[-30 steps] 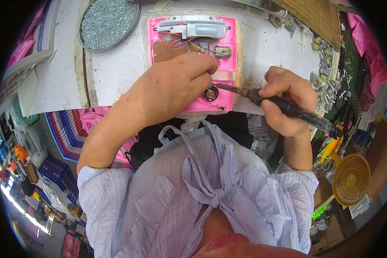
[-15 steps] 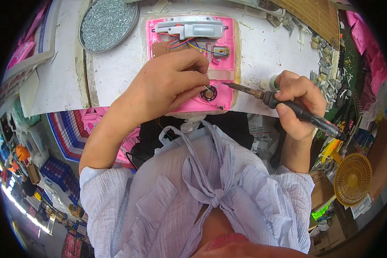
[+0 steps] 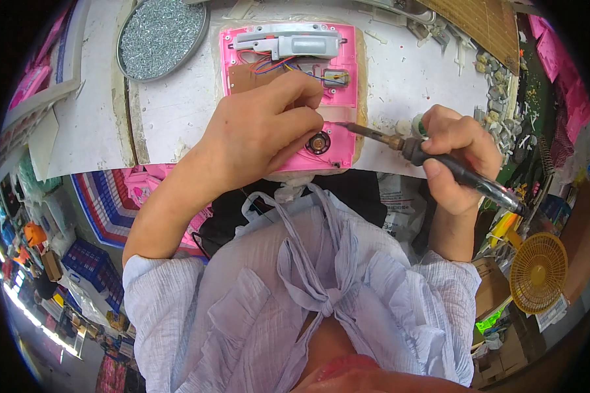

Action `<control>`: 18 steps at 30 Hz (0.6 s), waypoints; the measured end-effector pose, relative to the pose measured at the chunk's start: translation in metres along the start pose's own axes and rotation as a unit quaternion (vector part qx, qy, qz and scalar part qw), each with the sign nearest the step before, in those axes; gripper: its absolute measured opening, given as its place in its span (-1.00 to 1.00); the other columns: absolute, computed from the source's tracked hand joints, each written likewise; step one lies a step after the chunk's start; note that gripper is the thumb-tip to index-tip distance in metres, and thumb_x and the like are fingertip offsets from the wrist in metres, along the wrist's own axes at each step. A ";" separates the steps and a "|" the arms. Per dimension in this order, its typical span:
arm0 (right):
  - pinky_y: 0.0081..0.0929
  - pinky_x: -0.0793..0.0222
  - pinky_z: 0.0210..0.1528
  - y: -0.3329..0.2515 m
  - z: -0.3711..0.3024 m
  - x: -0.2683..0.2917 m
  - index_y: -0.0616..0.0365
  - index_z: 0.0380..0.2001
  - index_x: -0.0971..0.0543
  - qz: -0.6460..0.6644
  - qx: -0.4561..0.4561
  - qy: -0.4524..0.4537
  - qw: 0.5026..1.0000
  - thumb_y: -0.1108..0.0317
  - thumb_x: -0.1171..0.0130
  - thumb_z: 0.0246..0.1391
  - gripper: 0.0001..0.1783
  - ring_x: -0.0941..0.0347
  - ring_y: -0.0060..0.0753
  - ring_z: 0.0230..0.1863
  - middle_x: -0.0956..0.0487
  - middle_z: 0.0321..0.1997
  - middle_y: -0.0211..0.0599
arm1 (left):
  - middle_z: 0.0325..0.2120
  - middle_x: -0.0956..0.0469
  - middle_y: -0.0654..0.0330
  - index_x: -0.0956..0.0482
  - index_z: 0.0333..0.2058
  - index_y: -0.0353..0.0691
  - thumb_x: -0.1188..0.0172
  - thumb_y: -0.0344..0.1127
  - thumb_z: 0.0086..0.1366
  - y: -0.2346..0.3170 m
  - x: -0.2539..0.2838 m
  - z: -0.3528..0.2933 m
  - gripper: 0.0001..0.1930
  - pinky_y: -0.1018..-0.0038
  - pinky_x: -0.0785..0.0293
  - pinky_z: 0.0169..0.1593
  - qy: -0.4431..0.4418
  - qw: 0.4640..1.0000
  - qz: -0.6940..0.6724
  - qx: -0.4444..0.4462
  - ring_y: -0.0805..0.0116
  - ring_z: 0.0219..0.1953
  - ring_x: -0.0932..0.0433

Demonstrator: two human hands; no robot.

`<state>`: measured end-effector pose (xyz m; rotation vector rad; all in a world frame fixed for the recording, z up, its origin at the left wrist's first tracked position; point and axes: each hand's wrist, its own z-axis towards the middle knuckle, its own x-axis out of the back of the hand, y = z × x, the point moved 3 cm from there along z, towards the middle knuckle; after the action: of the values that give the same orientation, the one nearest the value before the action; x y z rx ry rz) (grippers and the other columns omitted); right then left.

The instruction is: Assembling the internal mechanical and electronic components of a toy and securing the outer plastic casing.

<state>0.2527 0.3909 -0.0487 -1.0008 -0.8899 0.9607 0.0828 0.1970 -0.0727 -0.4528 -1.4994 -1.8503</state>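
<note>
An opened pink plastic housing (image 3: 345, 148) lies on the work table in front of me. In it sit a grey-white plastic mechanism (image 3: 308, 46), a small motor (image 3: 336, 78), several thin coloured wires and a round black speaker (image 3: 318, 142). My left hand (image 3: 262, 128) is over the housing's left side, its thumb and forefinger pinched together; what they hold is hidden. My right hand (image 3: 462, 157) grips a soldering iron (image 3: 465, 171) by its black handle. The iron's tip points left, close to my left fingertips and just above the speaker.
A round metal tray (image 3: 206, 29) heaped with small screws stands at the back left. Small grey and white parts (image 3: 498, 98) are strewn along the table's right side. A yellow fan (image 3: 537, 272) is at the lower right, and a blue-and-red crate (image 3: 101, 200) at the left below the table edge.
My left fingertips have shifted slightly up and right, away from the speaker. The soldering iron has moved slightly right, staying near my left fingertips.
</note>
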 end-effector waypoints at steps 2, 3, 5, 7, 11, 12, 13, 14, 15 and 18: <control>-0.53 0.01 -0.59 0.001 0.000 -0.006 0.30 -0.43 -0.57 -0.025 -0.008 -0.012 1.000 0.48 -0.31 -0.22 -0.79 -0.14 -0.58 -0.65 -0.39 -0.62 -0.41 | -0.21 -0.54 0.18 -0.60 -0.33 -0.23 -0.42 -0.53 -0.02 0.001 -0.002 -0.001 -0.76 0.40 -0.58 -0.24 0.001 1.000 0.005 0.018 0.22 -0.28 -0.63; -0.53 0.01 -0.60 0.001 0.000 -0.009 0.28 -0.44 -0.57 -0.037 -0.011 -0.018 0.999 0.48 -0.31 -0.25 -0.79 -0.15 -0.58 -0.66 -0.41 -0.62 -0.40 | -0.20 -0.54 0.18 -0.60 -0.33 -0.23 -0.42 -0.54 -0.02 0.001 -0.003 -0.001 -0.76 0.40 -0.59 -0.24 -0.002 1.000 0.011 0.015 0.22 -0.27 -0.63; -0.52 -0.02 -0.61 0.000 0.002 -0.013 0.24 -0.45 -0.58 -0.052 -0.021 -0.031 0.998 0.52 -0.30 -0.31 -0.78 -0.19 -0.53 -0.67 -0.44 -0.61 -0.37 | -0.19 -0.54 0.18 -0.60 -0.33 -0.22 -0.41 -0.54 -0.02 0.000 -0.003 -0.001 -0.75 0.40 -0.60 -0.24 -0.009 1.000 0.021 0.009 0.22 -0.26 -0.63; -0.52 -0.03 -0.61 -0.002 0.004 -0.016 0.23 -0.46 -0.58 -0.063 -0.021 -0.039 0.997 0.54 -0.29 -0.34 -0.78 -0.20 -0.51 -0.68 -0.43 -0.63 -0.37 | -0.20 -0.54 0.18 -0.59 -0.34 -0.22 -0.41 -0.54 -0.03 0.000 -0.003 -0.001 -0.75 0.40 -0.60 -0.24 -0.011 1.000 0.023 0.005 0.22 -0.25 -0.63; -0.50 -0.04 -0.60 -0.003 0.007 -0.019 0.21 -0.47 -0.58 -0.074 -0.009 -0.038 0.997 0.57 -0.28 -0.38 -0.76 -0.21 -0.47 -0.68 -0.39 -0.65 -0.38 | -0.20 -0.54 0.17 -0.59 -0.34 -0.22 -0.40 -0.54 -0.03 0.000 -0.004 -0.001 -0.75 0.39 -0.60 -0.24 -0.007 1.000 0.025 0.001 0.21 -0.25 -0.63; -0.50 -0.04 -0.60 -0.003 0.007 -0.019 0.21 -0.48 -0.58 -0.075 -0.010 -0.040 0.996 0.57 -0.29 -0.39 -0.76 -0.21 -0.47 -0.68 -0.38 -0.66 -0.39 | -0.19 -0.54 0.19 -0.58 -0.35 -0.22 -0.38 -0.51 0.00 0.000 -0.004 -0.001 -0.78 0.39 -0.59 -0.24 -0.008 1.000 0.026 0.001 0.23 -0.23 -0.63; -0.49 -0.05 -0.60 -0.003 0.007 -0.020 0.20 -0.48 -0.58 -0.077 -0.010 -0.041 0.996 0.57 -0.29 -0.39 -0.75 -0.21 -0.46 -0.68 -0.37 -0.67 -0.39 | -0.19 -0.53 0.21 -0.57 -0.35 -0.21 -0.37 -0.48 0.04 -0.001 -0.004 -0.001 -0.81 0.39 -0.58 -0.25 -0.008 1.000 0.026 -0.001 0.24 -0.22 -0.62; -0.49 -0.05 -0.60 -0.003 0.007 -0.020 0.20 -0.48 -0.58 -0.083 -0.012 -0.042 0.996 0.57 -0.29 -0.39 -0.75 -0.21 -0.46 -0.68 -0.37 -0.67 -0.39 | -0.18 -0.53 0.23 -0.56 -0.36 -0.21 -0.35 -0.45 0.07 -0.001 -0.004 0.000 -0.84 0.38 -0.58 -0.26 -0.009 1.000 0.026 -0.002 0.25 -0.21 -0.62; -0.48 -0.05 -0.60 -0.004 0.008 -0.020 0.20 -0.48 -0.58 -0.090 -0.014 -0.042 0.995 0.56 -0.29 -0.39 -0.75 -0.21 -0.45 -0.68 -0.36 -0.68 -0.40 | -0.18 -0.53 0.23 -0.56 -0.36 -0.21 -0.35 -0.45 0.07 -0.001 -0.004 0.000 -0.84 0.38 -0.58 -0.25 -0.013 1.000 0.028 -0.002 0.24 -0.21 -0.61; -0.48 -0.06 -0.60 -0.003 0.009 -0.020 0.19 -0.48 -0.59 -0.093 -0.021 -0.050 0.994 0.56 -0.29 -0.39 -0.76 -0.22 -0.45 -0.68 -0.34 -0.68 -0.40 | -0.16 -0.53 0.22 -0.56 -0.35 -0.21 -0.34 -0.44 0.08 -0.001 -0.003 0.000 -0.84 0.37 -0.59 -0.24 -0.023 0.999 0.031 -0.001 0.23 -0.20 -0.61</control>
<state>0.2388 0.3733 -0.0460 -0.8935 -1.0707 0.8436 0.0839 0.1980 -0.0757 -0.5403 -1.4980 -1.8046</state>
